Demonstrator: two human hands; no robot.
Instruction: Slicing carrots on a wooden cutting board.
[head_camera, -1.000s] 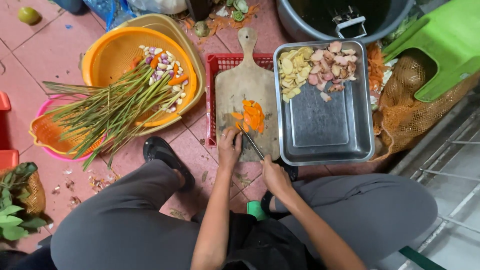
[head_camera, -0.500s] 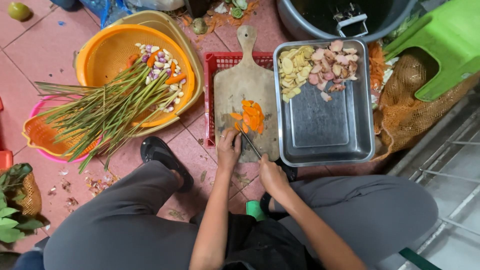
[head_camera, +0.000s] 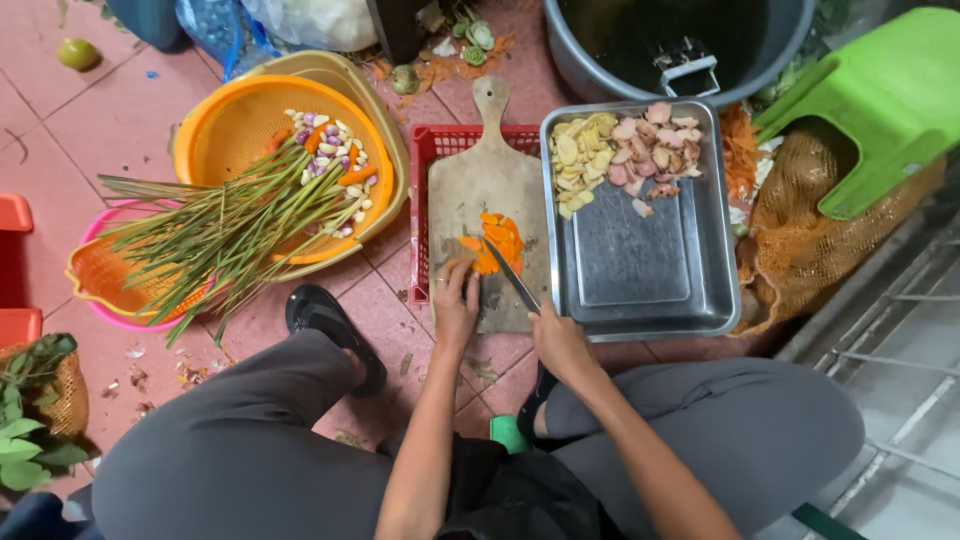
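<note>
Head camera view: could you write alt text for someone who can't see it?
Seen from above, a seated person slices orange pieces on a wooden board, knife in the right hand, left hand steadying them. A steel tray of sliced roots sits to the right, an orange basket with green stalks to the left.

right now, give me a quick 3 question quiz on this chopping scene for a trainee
1. True or false: the right hand holds the knife.
2. What lies under the wooden cutting board? A) red crate B) green stool C) grey tub
3. Fill in: the left hand steadies the ____ pieces on the board.

Key:
1. True.
2. A, the red crate.
3. Orange.
</note>
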